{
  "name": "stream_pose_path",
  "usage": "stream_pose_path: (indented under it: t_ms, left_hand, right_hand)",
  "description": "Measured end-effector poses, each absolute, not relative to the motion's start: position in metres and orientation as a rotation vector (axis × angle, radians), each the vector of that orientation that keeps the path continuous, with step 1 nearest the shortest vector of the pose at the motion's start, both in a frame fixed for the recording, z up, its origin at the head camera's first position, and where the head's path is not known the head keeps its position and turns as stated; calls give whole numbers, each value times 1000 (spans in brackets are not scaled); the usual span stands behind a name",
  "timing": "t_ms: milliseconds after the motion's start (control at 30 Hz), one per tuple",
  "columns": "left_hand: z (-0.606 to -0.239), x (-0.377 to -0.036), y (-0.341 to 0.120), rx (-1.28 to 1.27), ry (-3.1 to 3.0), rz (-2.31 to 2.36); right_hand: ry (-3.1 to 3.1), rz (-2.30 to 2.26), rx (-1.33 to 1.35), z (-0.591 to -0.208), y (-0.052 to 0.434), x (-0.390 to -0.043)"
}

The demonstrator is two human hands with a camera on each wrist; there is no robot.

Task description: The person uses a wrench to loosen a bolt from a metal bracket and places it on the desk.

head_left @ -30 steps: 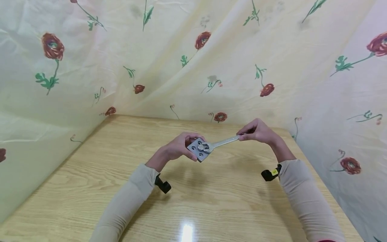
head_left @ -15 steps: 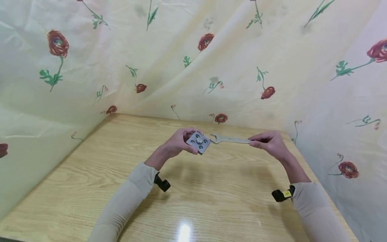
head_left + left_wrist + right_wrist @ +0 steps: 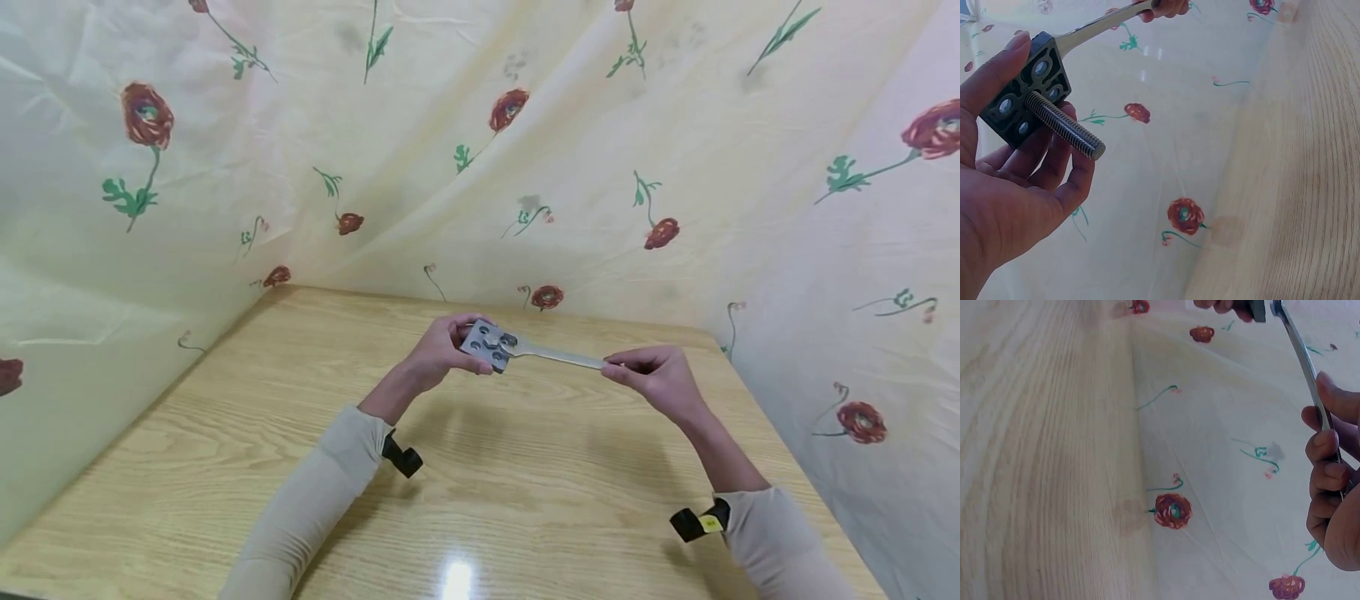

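Observation:
My left hand (image 3: 435, 354) grips a square grey plate (image 3: 476, 347) by its edges, with several holes round its middle. A bolt's hex head (image 3: 491, 340) shows on the plate's upper face. From the other face sticks its long threaded shank (image 3: 1066, 125), seen in the left wrist view. An open-end wrench (image 3: 558, 356) lies with its open end over the plate at the bolt head; whether it is seated on the head I cannot tell. My right hand (image 3: 660, 383) pinches the far end of the wrench's handle. In the right wrist view, fingers (image 3: 1322, 447) curl round the handle (image 3: 1300, 353).
Both hands are held above a wood-grain table (image 3: 525, 500). A flowered cloth (image 3: 420, 167) hangs behind the table and along its sides. Black wrist cameras (image 3: 402, 457) are strapped over both sleeves (image 3: 315, 500).
The wrench came off the bolt head, swung so its handle slopes down to the right, then came back to the bolt. My right hand moved lower and nearer. The left keeps its grip.

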State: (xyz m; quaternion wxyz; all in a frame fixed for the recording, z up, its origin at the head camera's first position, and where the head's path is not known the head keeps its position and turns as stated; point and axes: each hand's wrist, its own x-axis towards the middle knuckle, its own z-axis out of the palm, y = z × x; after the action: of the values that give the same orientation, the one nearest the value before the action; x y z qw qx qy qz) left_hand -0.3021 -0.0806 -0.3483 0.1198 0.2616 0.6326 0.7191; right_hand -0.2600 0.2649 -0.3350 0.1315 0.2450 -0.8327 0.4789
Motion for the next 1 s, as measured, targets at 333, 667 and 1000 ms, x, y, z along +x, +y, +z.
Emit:
stream_pose_path:
  t_ms: [333,667,1000]
  left_hand:
    - [-346,-301,-79,748,1863,2093]
    - [-347,-300,-78,790,1887,2075]
    - [-348,-300,-78,854,1881,2042]
  right_hand:
    - [-2408,1414,660,-342,258,-255]
    - [-2454,1387,624,-341,255,-253]
    - [-2449,1297,685,-336,259,-256]
